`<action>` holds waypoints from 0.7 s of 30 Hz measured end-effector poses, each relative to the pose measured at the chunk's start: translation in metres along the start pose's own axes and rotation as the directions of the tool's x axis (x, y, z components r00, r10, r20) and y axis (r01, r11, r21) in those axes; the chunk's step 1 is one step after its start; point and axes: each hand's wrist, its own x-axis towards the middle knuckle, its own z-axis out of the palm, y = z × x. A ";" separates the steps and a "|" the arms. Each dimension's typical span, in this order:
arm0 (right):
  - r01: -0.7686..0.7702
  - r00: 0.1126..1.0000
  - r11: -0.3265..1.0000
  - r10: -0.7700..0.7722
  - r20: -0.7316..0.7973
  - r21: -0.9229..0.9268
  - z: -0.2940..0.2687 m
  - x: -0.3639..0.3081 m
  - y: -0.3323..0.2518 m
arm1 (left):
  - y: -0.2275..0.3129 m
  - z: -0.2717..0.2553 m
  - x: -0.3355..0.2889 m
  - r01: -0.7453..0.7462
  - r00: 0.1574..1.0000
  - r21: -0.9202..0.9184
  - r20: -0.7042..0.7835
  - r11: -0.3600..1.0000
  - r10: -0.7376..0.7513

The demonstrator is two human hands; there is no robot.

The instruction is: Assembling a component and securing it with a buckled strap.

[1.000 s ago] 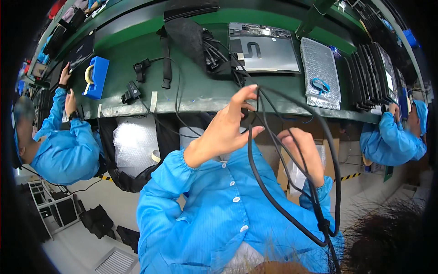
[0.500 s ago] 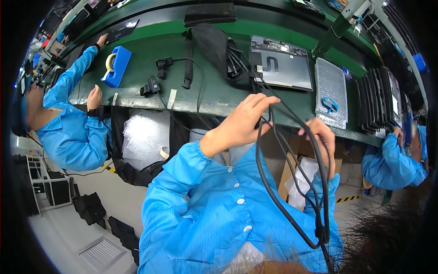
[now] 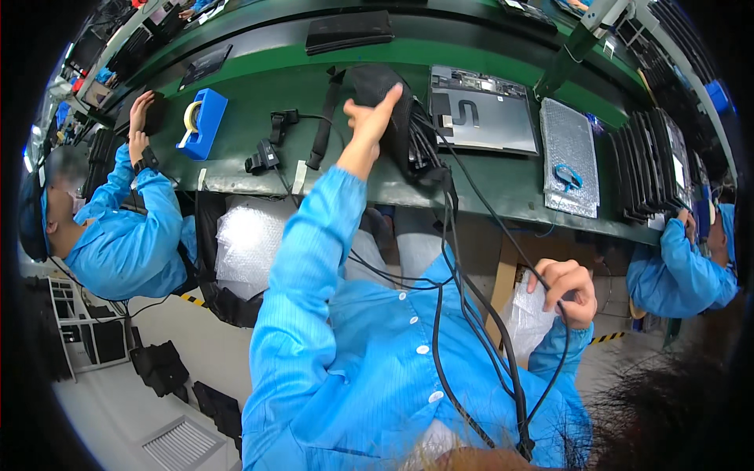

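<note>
Your dark green surface (image 3: 259,98) carries a blue tape dispenser (image 3: 210,129) toward its left end, two small black cable-end blocks (image 3: 261,158) near the front edge, a black strap (image 3: 320,135), a black mesh bag (image 3: 402,125) around midway, a grey laptop chassis (image 3: 496,118), bubble wrap (image 3: 565,141) reaching your front edge, and upright black panels (image 3: 640,165) toward the right end

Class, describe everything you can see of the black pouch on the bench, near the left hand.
The black pouch lies on the green bench; it looks like soft, textured fabric. Black cables bunch along its right side, some running over the bench's near edge. A dark strap lies to its left. The person's open left hand hides part of it; whether they touch cannot be told.
</note>
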 end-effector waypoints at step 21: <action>-0.524 0.835 0.852 0.509 -0.207 -0.019 -0.019 -0.016 0.104 | -0.027 -0.024 -0.010 0.274 0.941 -0.820 0.337 0.502 0.036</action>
